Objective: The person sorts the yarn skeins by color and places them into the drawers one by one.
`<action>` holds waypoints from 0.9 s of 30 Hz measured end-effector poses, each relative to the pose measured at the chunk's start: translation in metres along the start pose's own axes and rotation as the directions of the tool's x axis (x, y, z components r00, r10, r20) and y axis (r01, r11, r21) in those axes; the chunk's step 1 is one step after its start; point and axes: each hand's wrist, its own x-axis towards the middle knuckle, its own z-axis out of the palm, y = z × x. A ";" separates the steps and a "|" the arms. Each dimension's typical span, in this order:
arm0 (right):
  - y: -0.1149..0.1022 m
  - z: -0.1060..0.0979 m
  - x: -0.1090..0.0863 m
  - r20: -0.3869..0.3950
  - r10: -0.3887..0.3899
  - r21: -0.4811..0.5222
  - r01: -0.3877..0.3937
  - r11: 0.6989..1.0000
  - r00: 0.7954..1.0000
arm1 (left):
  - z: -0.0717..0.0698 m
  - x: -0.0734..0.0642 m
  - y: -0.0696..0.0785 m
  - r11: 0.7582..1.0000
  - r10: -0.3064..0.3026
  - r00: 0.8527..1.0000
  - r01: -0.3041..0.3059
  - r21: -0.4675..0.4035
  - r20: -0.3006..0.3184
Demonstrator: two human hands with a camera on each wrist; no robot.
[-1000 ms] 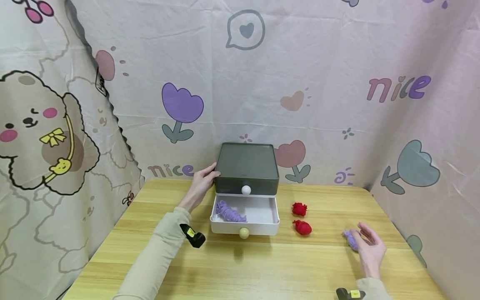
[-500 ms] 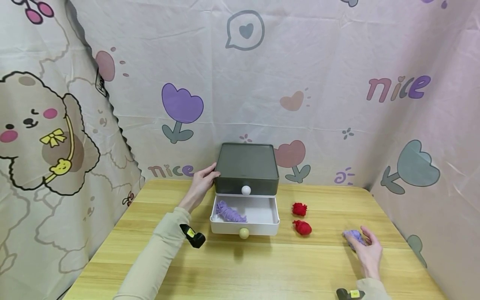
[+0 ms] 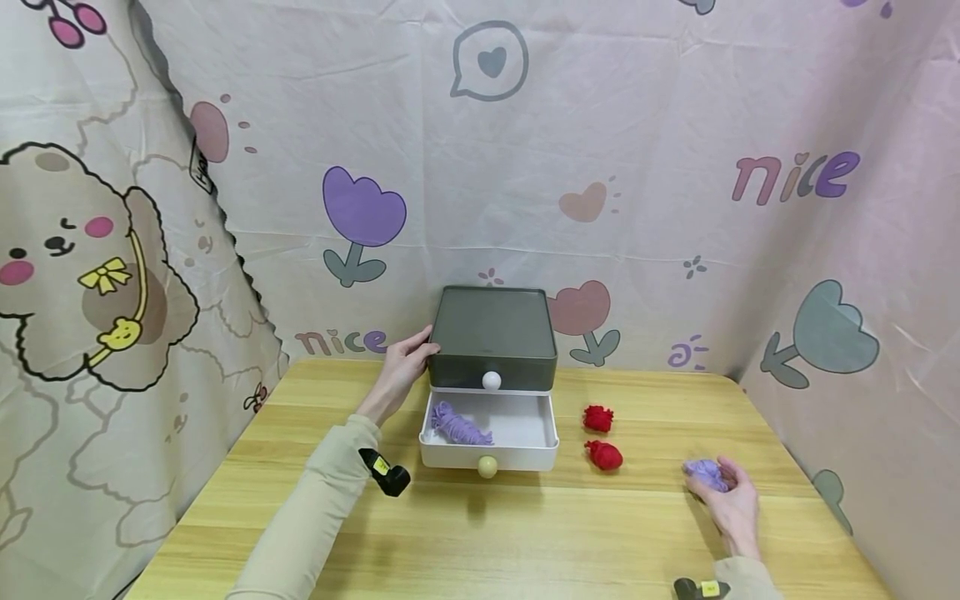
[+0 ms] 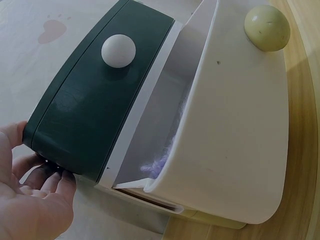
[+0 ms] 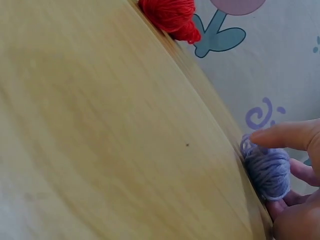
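Gripping the purple yarn (image 3: 703,472), the right hand (image 3: 737,507) is on the right side of the table (image 3: 585,533). The left hand (image 3: 400,373) holds the side of the dark box (image 3: 495,325); below, a pulled-out white drawer (image 3: 453,456) has another purple bundle (image 3: 459,425) inside.

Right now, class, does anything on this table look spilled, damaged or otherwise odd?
Nothing looks spilled or damaged. Mildly odd: the white knob on the dark green upper section doesn't match the yellowish knob on the open white drawer.
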 end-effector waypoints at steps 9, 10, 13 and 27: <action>0.003 0.000 0.001 -0.012 0.027 -0.028 -0.027 0.999 1.000 | 0.000 0.000 0.000 1.000 -0.002 1.000 0.002 -0.012 -0.001; 0.003 0.000 0.001 -0.016 0.030 -0.027 -0.031 0.999 0.999 | 0.000 0.000 0.000 1.000 0.000 1.000 0.000 -0.011 0.000; 0.003 -0.001 0.002 -0.023 0.036 -0.033 -0.036 0.999 0.999 | 0.000 0.000 0.000 1.000 0.008 1.000 -0.008 -0.009 -0.003; 0.000 -0.002 0.002 -0.043 0.064 -0.008 -0.065 0.998 0.997 | 0.000 0.000 -0.001 1.000 0.006 1.000 -0.006 -0.001 -0.001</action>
